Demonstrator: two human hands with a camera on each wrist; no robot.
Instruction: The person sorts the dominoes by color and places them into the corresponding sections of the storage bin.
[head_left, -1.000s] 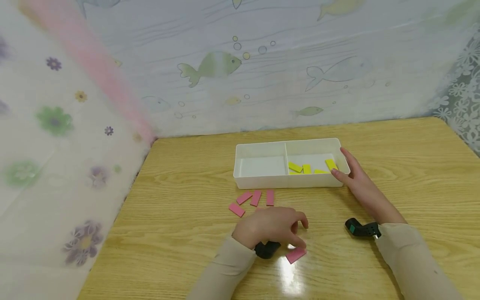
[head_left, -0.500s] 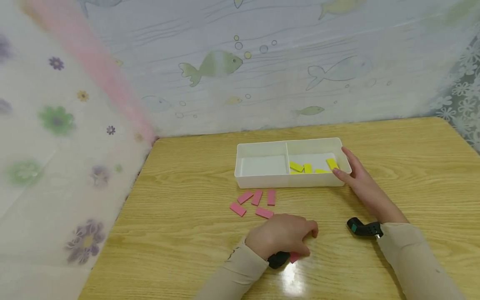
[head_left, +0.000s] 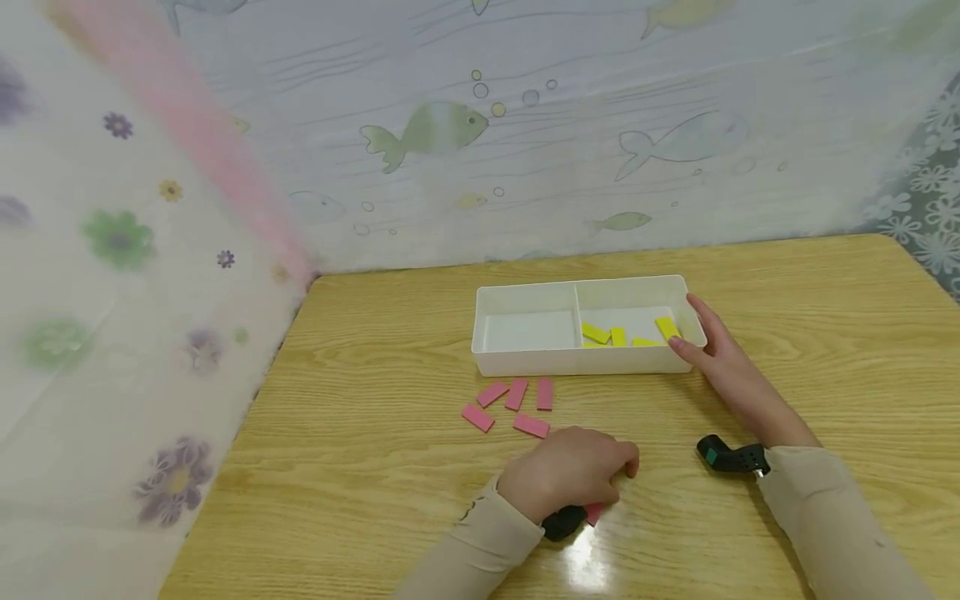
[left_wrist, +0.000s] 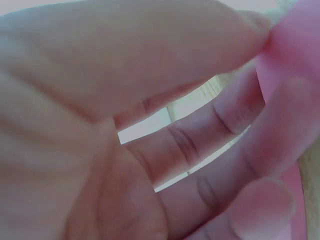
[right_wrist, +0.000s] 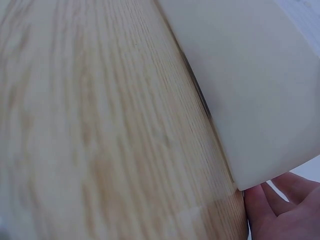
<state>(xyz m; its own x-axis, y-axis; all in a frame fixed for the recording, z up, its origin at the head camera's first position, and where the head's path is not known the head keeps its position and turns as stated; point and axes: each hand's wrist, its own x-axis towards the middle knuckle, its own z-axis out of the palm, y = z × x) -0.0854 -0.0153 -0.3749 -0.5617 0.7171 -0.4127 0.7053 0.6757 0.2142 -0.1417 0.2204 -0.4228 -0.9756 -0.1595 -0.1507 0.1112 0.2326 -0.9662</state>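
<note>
Low in the head view, my left hand (head_left: pixel 570 473) is bent over a pink tile (head_left: pixel 594 513), which is mostly hidden beneath it. The left wrist view shows the thumb and fingers pinching the pink tile (left_wrist: pixel 295 40) at the upper right. My right hand (head_left: pixel 723 367) grips the right end of a white two-part box (head_left: pixel 525 363), thumb at the front corner and fingers round the end. Several yellow tiles (head_left: pixel 618 337) lie in its right compartment; the left one shows only its bare floor. In the right wrist view, fingers (right_wrist: pixel 260 205) touch the box's lower corner (right_wrist: pixel 250 100).
Several pink tiles (head_left: pixel 531 426) lie flat on the wooden table (head_left: pixel 360 467) in front of the box. A fish-patterned sheet (head_left: pixel 420 208) hangs behind the table, and a flowered sheet (head_left: pixel 127 333) hangs along its left side. Both wrists carry black straps (head_left: pixel 731 457).
The left hand has shifted slightly right and its fingers have closed over the near pink tile, uncovering another pink tile behind it. The right hand stays on the box.
</note>
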